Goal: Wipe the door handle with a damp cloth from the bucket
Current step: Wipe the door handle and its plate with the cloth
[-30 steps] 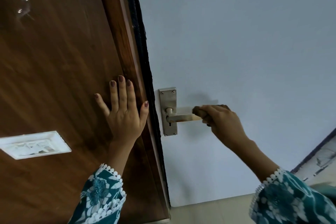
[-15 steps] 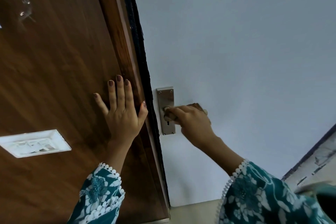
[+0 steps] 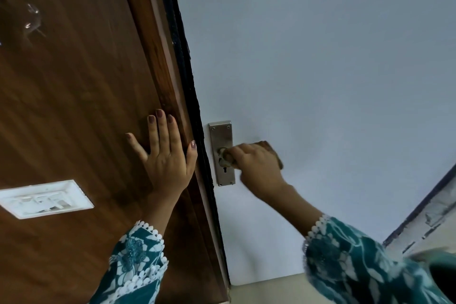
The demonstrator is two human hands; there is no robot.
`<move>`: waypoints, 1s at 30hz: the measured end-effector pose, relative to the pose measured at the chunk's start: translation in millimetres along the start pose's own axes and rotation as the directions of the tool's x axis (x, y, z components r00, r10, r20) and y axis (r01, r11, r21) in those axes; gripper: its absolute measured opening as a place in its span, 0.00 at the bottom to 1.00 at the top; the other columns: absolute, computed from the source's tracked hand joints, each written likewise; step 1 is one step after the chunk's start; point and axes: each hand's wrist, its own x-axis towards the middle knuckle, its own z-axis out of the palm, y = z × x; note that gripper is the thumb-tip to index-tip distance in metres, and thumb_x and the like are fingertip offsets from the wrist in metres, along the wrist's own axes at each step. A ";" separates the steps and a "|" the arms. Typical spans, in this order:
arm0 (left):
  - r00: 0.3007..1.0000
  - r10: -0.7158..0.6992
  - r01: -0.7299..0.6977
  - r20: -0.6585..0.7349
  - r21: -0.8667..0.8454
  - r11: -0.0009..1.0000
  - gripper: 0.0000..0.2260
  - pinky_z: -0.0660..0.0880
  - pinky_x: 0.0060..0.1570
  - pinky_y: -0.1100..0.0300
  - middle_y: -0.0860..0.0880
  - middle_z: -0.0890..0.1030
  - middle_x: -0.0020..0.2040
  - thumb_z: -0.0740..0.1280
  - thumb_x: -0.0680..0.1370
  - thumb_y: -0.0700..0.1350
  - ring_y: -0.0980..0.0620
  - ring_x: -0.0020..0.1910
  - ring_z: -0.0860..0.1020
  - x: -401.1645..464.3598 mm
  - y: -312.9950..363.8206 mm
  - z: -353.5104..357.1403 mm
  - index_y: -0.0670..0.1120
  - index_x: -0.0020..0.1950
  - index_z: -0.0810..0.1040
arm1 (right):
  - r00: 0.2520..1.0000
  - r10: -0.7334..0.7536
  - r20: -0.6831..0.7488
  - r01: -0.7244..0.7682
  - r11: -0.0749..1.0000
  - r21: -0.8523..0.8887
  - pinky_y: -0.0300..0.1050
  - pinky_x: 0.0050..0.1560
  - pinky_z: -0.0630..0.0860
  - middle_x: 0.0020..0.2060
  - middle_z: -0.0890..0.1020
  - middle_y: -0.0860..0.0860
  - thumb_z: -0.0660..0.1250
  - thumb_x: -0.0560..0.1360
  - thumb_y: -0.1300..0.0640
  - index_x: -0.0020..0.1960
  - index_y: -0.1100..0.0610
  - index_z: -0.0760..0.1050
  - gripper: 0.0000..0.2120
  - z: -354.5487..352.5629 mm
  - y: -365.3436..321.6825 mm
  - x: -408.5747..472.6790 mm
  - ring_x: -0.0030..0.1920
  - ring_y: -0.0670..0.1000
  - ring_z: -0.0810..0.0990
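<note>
A steel handle plate [image 3: 221, 136] is fixed to the pale door [image 3: 320, 69], with a keyhole near its lower end. My right hand [image 3: 257, 168] is closed around the lever close to the plate, covering nearly all of it. A brown cloth [image 3: 272, 150] shows behind my knuckles, pinched between hand and lever. My left hand [image 3: 165, 155] lies flat with fingers spread on the brown wooden panel [image 3: 74, 106] left of the door edge, holding nothing. The bucket is out of sight.
A white switch plate [image 3: 44, 198] is set in the wooden panel at lower left. A black strip [image 3: 187, 81] runs along the door edge. A dark-edged frame [image 3: 419, 212] crosses the lower right corner.
My right hand with the cloth slid left along the lever from its free end to the plate. My left hand stayed flat on the wood.
</note>
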 end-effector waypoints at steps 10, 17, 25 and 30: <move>1.000 0.011 -0.011 0.004 -0.027 1.000 0.30 0.38 0.71 0.40 0.51 0.41 0.79 0.54 0.80 0.53 0.51 0.77 0.45 -1.5 -3.0 0.1 0.45 0.78 0.47 | 0.994 0.085 -0.067 -0.082 0.996 0.039 0.42 0.41 0.74 0.40 0.84 0.48 0.69 0.65 0.69 0.50 0.53 0.80 0.17 -2.0 39.4 -23.2 0.40 0.51 0.80; 0.999 0.026 -0.027 -0.028 -0.026 0.999 0.30 0.39 0.71 0.40 0.51 0.43 0.79 0.55 0.80 0.54 0.50 0.77 0.47 -3.2 -3.5 3.6 0.45 0.78 0.48 | 0.830 0.543 0.122 -0.518 0.673 0.528 0.40 0.38 0.80 0.38 0.82 0.44 0.63 0.73 0.69 0.55 0.48 0.79 0.20 -16.4 67.9 -56.7 0.36 0.46 0.80; 0.999 0.039 -0.040 -0.024 -0.023 0.999 0.31 0.38 0.71 0.40 0.50 0.42 0.79 0.55 0.80 0.54 0.50 0.77 0.45 -4.6 -4.6 4.1 0.44 0.78 0.47 | 0.648 0.735 0.200 -0.586 0.314 0.747 0.54 0.35 0.82 0.35 0.85 0.56 0.64 0.75 0.62 0.53 0.50 0.79 0.11 -15.7 46.3 -47.8 0.33 0.58 0.84; 0.998 0.047 -0.047 -0.035 -0.009 0.999 0.31 0.38 0.71 0.40 0.50 0.42 0.79 0.55 0.80 0.53 0.49 0.77 0.45 -3.7 -4.3 5.2 0.43 0.78 0.47 | 0.586 0.765 0.267 -0.526 0.108 0.843 0.54 0.32 0.80 0.37 0.84 0.63 0.61 0.77 0.62 0.55 0.54 0.78 0.11 -4.8 41.3 -51.3 0.31 0.63 0.82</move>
